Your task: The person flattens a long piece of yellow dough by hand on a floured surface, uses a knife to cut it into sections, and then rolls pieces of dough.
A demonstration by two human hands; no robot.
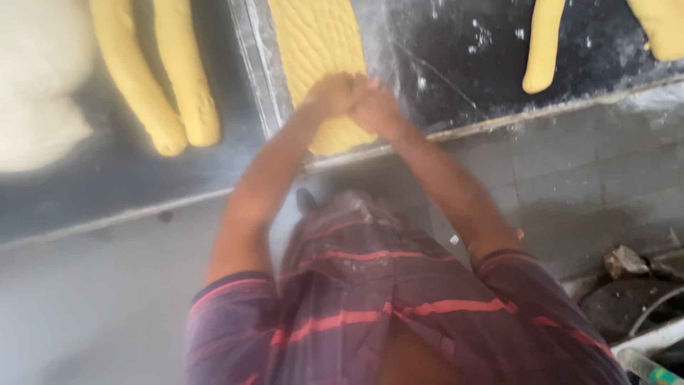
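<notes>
Both hands are bunched into loose fists and pressed side by side, the left hand (330, 95) touching the right hand (375, 107), and they bear down together on the near end of a flat yellow dough slab (313, 43) that runs away from them across a dark floured counter (456, 64). The picture is blurred, so I cannot tell whether the fingers pinch the dough or only push into it. The slab's surface shows fine ripples just beyond the knuckles. Well off to the left of the hands lie two yellow dough rolls (160, 78) side by side, with a pale dough mound (35, 85) further left. To the right of the hands lies another yellow dough roll (541, 46). Below the arms is a striped shirt (370, 306).
</notes>
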